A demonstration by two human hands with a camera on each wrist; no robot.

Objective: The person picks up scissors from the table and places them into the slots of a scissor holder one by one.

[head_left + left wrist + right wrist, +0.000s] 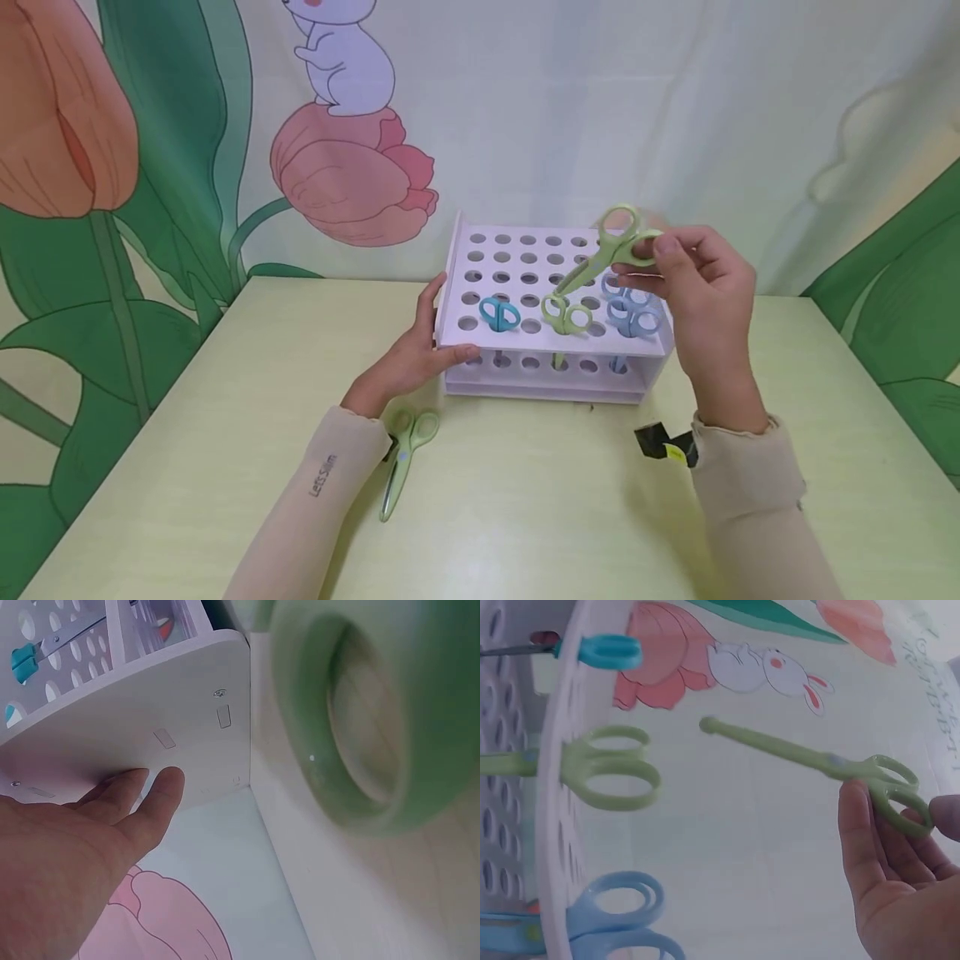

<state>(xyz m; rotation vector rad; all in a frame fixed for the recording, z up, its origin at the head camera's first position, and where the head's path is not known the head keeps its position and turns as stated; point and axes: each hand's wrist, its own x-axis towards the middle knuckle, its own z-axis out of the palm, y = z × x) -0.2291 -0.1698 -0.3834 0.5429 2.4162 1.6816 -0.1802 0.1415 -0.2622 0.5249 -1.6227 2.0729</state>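
Observation:
My right hand (712, 292) pinches a pair of light green scissors (609, 250) by one handle loop, blades slanting down to the left over a white rack (551, 396). In the right wrist view the held scissors (802, 754) stand apart from the rack, their tips toward it. My left hand (401, 358) rests against the rack's left side, thumb by the front corner; fairly straight fingers touch the side panel (180, 697) in the left wrist view. Upright in the rack's holes stand teal scissors (499, 315), green scissors (564, 317) and two light blue pairs (633, 318).
Another pair of green scissors (405, 454) lies on the pale table (525, 492) beside my left wrist, its loop (307, 750) large in the left wrist view. Behind the rack hangs a printed cloth (510, 125) with flowers and a rabbit.

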